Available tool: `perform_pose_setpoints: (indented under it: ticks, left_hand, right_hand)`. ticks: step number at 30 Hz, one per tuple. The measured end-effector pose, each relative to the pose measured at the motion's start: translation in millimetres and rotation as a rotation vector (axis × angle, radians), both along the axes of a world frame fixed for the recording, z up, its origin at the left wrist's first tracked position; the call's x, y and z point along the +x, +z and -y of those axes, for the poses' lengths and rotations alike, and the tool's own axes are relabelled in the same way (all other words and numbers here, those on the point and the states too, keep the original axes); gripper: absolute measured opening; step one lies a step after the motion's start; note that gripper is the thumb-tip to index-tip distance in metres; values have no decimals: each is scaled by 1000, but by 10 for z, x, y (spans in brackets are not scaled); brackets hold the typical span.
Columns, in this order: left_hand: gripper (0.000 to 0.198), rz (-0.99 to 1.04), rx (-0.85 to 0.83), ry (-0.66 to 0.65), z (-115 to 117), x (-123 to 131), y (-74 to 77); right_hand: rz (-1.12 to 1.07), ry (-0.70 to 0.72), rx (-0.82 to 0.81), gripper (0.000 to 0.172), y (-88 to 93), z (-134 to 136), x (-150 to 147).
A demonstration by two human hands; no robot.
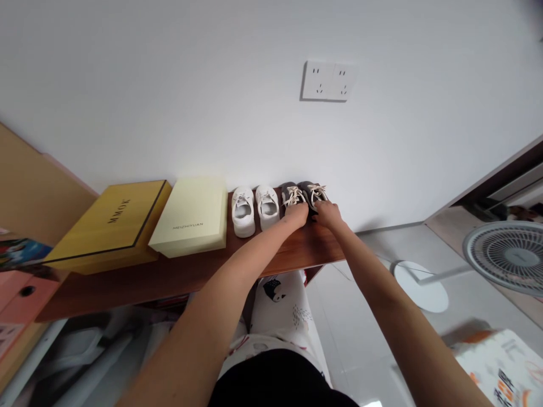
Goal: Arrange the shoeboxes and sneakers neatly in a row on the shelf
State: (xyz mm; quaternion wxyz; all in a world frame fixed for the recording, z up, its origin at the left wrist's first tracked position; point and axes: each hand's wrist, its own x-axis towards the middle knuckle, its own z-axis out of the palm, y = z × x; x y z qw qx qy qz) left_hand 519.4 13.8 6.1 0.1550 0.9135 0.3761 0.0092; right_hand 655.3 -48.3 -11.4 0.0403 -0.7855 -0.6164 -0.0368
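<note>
Shelf (169, 277) | left hand (297, 215) on grey shoe (291, 194) | right hand (330, 214) on other grey shoe (313, 191)

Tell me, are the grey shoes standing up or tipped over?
Upright. The grey shoes sit on the shelf with laces facing up, beside the white shoes; the left hand and right hand rest on them.

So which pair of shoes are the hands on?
The dark grey pair with cream laces, at the wooden shelf's right end; the white pair beside it is untouched.
</note>
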Motion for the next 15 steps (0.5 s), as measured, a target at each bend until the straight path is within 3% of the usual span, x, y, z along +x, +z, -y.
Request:
perform_pose_setpoints:
  ticks: [5, 8, 12, 15]
  left_hand:
    - [38, 142, 124, -50, 102, -141, 60]
    - [34, 245, 169, -88, 187, -367, 164]
    - [34, 416, 13, -122, 429, -1012, 254]
    - [28, 553, -178, -109, 704, -1715, 170]
  right_hand:
    - [-53, -57, 163, 32, 107, 111, -170]
    - [-155, 0, 300, 31, 236, 254, -304]
    - [-418, 169, 488, 30, 308, 617, -543]
    - [-694, 174, 555, 33, 213, 944, -803]
